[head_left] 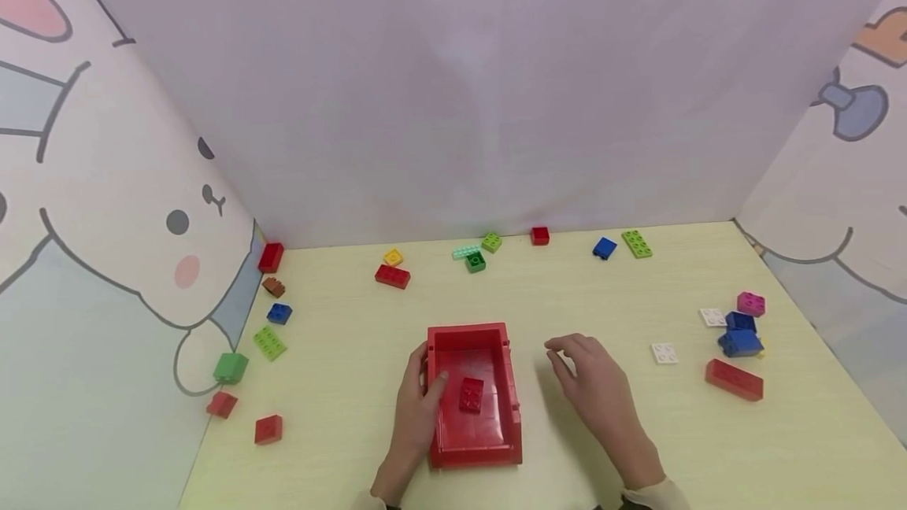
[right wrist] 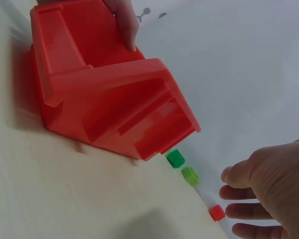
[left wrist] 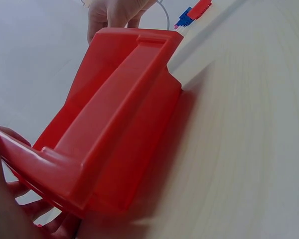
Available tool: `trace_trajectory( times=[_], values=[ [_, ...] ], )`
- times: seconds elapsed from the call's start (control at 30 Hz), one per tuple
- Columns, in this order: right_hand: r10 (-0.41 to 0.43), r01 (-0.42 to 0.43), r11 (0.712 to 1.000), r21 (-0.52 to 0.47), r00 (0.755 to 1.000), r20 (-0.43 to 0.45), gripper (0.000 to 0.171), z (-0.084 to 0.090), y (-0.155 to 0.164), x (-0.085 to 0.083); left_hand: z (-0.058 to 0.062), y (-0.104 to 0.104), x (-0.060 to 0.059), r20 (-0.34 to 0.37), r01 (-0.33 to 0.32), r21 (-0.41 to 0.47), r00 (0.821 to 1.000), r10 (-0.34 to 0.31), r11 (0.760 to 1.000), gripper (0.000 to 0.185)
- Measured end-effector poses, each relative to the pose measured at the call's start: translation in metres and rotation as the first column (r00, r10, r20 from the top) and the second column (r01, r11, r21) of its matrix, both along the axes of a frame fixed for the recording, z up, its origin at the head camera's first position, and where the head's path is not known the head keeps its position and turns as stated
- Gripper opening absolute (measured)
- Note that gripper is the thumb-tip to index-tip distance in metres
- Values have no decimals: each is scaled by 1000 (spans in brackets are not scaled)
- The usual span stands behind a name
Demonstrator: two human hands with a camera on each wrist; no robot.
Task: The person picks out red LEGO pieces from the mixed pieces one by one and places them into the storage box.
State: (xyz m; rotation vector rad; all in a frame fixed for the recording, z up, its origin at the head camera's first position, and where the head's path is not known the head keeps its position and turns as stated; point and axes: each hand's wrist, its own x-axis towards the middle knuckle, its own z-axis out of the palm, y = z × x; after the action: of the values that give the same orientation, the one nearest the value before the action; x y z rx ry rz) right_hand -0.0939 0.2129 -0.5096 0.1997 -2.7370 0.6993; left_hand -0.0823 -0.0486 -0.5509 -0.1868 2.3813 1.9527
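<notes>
Centrally, on a pale, wood-grained desk [head_left: 340, 384], sits a red plastic open-topped bin [head_left: 473, 433] with one small red studded plastic brick [head_left: 472, 395] lying on its floor. A person's left hand [head_left: 416, 415] grasps the bin's left wall, the thumb hooked over the rim to the inside and the fingers on the outside. The right hand [head_left: 595, 380] is released and holds nothing; it hovers just to the right of the bin, apart from it, with thumb and fingers relaxed. Nearest to that hand on its right lies a flat white square plastic brick [head_left: 664, 353]; beyond it are a second white square brick [head_left: 712, 317], a magenta brick [head_left: 751, 304], two blue bricks [head_left: 740, 343] close together and a long red brick [head_left: 734, 380]. Along the back edge, from left to right, come a long red brick with studs [head_left: 393, 276] near a yellow square brick [head_left: 393, 257], then a cluster of a mint-green strip [head_left: 466, 252], a dark green brick [head_left: 475, 261] and a lime brick [head_left: 491, 242], then a small red block [head_left: 540, 236], a blue block [head_left: 605, 249] and a flat lime plate [head_left: 637, 244]. More pieces line the left side, among them a brown brick [head_left: 273, 286], a lime studded plate [head_left: 269, 343] and a green block [head_left: 230, 368]. A plain lilac-grey panel [head_left: 460, 85] stands behind, and white cartoon animals decorate the side panels [head_left: 127, 179].
</notes>
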Motion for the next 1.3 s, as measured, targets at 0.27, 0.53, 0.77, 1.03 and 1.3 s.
trace_trajectory(
  times=[0.27,0.53,0.77,1.03,1.3],
  values=[
    [-24,24,1000,1,1000,20,16,-4,8,0,2,0,0,5,-1,-1,1000,1,1000,62],
    [-36,36,999,10,999,10,15,-7,18,2,3,0,0,7,-5,-3,1000,5,1000,65],
    [-57,57,998,-5,998,-10,15,-8,26,5,1,-1,-1,8,-5,2,1000,5,1000,65],
    [-78,78,997,-6,997,18,15,-7,40,8,0,0,-1,5,-2,7,1000,2,1000,66],
    [-97,97,995,8,992,81,15,-5,53,13,1,0,0,8,-12,-6,1000,12,1000,70]
  ],
)
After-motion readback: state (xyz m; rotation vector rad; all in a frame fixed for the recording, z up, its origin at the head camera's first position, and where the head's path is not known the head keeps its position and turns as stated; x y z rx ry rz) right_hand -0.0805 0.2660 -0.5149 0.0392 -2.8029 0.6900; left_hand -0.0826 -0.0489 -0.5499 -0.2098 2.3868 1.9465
